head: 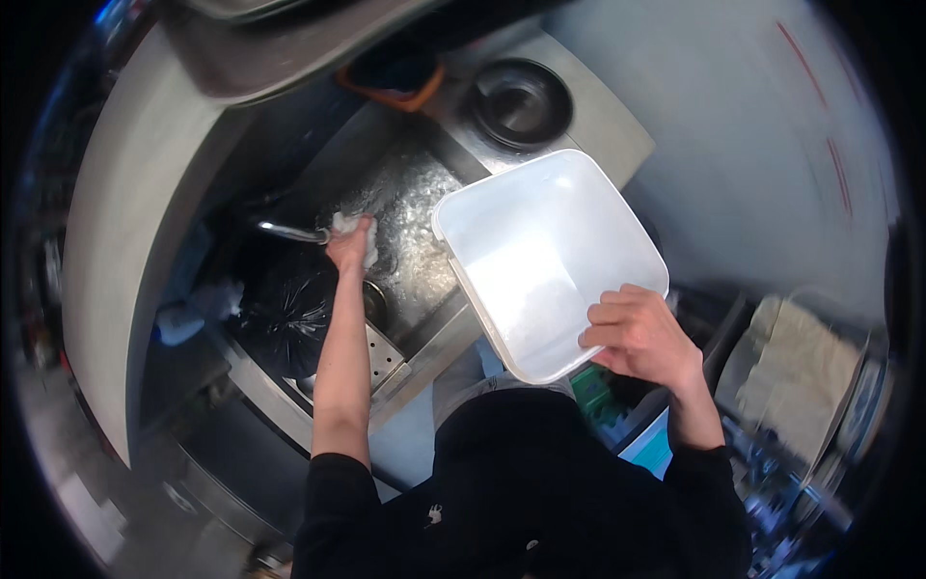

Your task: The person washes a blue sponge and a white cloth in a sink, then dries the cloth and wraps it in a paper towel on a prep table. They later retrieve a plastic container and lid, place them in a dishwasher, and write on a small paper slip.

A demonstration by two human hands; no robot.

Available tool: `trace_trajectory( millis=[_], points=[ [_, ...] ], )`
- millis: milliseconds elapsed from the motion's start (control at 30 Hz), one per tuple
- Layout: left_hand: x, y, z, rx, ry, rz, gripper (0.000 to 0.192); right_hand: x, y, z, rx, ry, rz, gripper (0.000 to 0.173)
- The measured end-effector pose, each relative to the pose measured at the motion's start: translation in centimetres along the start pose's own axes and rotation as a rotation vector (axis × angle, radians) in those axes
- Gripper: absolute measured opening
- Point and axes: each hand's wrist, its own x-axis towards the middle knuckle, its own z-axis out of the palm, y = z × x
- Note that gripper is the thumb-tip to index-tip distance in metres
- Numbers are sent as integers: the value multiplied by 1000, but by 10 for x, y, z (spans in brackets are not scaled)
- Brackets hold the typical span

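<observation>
My right hand (636,333) grips the near right rim of a square white plastic tub (528,253), which is tilted so that its inside shows. Under the faucet spout (293,231), my left hand (349,246) holds a white cloth or wipe (370,253) over a wet metal sink (427,253). The tub overhangs the sink's right side. Close to my left forearm lies a black plastic bag (289,326).
Black round pans or bowls (521,105) stand beyond the tub, near an orange-rimmed container (416,101). A perforated metal plate (383,358) lies at the sink's near edge. A large curved metal hood or shelf (289,65) juts in above.
</observation>
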Motion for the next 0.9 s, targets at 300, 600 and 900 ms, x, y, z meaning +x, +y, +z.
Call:
trace_trajectory(
  millis=[300, 600, 900],
  points=[
    [-20, 2, 3, -486, -39, 91, 66, -150, -48, 131, 27, 234, 148, 20],
    [7, -34, -11, -468, -227, 142, 40, -201, -17, 388, 52, 189, 296, 7],
    [60, -55, -9, -255, -337, 147, 46, -29, 170, 669, 38, 94, 601, 11]
  ],
)
